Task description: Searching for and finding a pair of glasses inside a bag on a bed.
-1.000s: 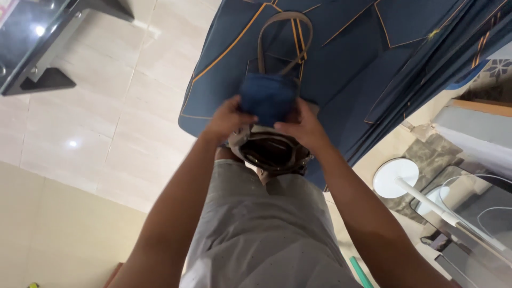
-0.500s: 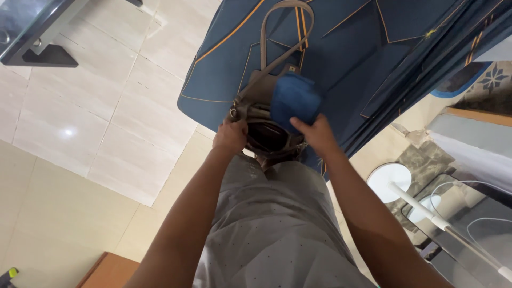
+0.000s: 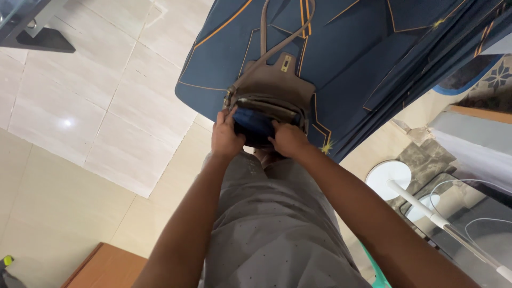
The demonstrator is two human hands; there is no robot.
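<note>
A taupe handbag (image 3: 277,80) with a long strap lies open on a dark blue sheet with orange lines (image 3: 341,48). A folded blue cloth (image 3: 254,124) sits inside the bag's mouth. My left hand (image 3: 225,137) grips the bag's near left rim beside the cloth. My right hand (image 3: 288,140) presses on the blue cloth at the bag's near right side, fingers curled over it. My grey-clad leg is just below both hands.
Pale floor tiles (image 3: 90,106) spread to the left. A dark table base (image 3: 32,32) stands at top left. A white fan base (image 3: 388,177) with its pole is at right, next to a glass surface (image 3: 469,213). A wooden corner (image 3: 106,269) shows at bottom left.
The blue cloth, held above the bag a second ago, has gone down into the bag. The bag's flap now lies open on the sheet, and both hands have moved to its mouth.
</note>
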